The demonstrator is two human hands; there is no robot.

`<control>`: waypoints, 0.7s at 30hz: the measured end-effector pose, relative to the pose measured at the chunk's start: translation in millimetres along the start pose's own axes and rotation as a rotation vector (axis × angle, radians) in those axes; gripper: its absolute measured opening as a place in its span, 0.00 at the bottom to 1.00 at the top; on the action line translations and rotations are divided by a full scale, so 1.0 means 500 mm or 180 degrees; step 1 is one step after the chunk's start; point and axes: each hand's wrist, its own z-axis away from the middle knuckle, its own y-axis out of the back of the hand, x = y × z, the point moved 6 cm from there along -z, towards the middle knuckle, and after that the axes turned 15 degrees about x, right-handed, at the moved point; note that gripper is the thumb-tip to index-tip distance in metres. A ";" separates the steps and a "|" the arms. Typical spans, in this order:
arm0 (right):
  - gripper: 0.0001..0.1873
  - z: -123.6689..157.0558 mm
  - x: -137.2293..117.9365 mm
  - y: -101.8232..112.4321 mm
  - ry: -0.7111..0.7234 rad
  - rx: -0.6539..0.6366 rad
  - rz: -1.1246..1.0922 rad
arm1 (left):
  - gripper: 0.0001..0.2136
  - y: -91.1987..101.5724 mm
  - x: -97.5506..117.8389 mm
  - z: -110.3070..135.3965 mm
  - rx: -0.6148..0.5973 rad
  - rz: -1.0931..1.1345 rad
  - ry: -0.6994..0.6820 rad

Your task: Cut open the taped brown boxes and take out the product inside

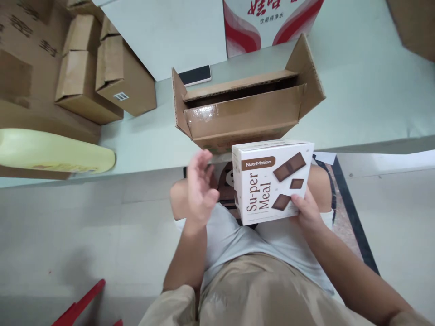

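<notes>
White carton (272, 181) gripped by right hand (307, 210); left hand (200, 190) open, empty.

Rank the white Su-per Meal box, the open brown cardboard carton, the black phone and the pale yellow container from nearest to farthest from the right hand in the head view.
1. White Su-per Meal box: held by the right hand.
2. Open brown cardboard carton: on the table just beyond the box.
3. Black phone: behind the carton's left flap.
4. Pale yellow container: far left, at the table's edge.
</notes>
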 end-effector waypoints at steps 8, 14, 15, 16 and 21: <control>0.37 0.103 -0.055 -0.020 0.0797 -0.1128 0.0164 | 0.40 0.001 -0.170 0.185 -0.0177 0.1032 0.3094; 0.40 0.086 0.004 -0.050 -0.0348 -0.1304 -0.0024 | 0.33 -0.087 -0.134 0.288 -0.1534 0.1745 0.4906; 0.41 0.089 0.025 -0.059 -0.0707 -0.1343 -0.0049 | 0.35 -0.105 -0.124 0.303 -0.1651 0.1770 0.4887; 0.39 0.095 0.044 -0.065 -0.1033 -0.1396 -0.0060 | 0.35 -0.122 -0.116 0.315 -0.1708 0.1745 0.4815; 0.32 0.130 0.082 -0.067 -0.1709 -0.1570 -0.0013 | 0.30 -0.142 -0.107 0.305 -0.1434 0.1198 0.4314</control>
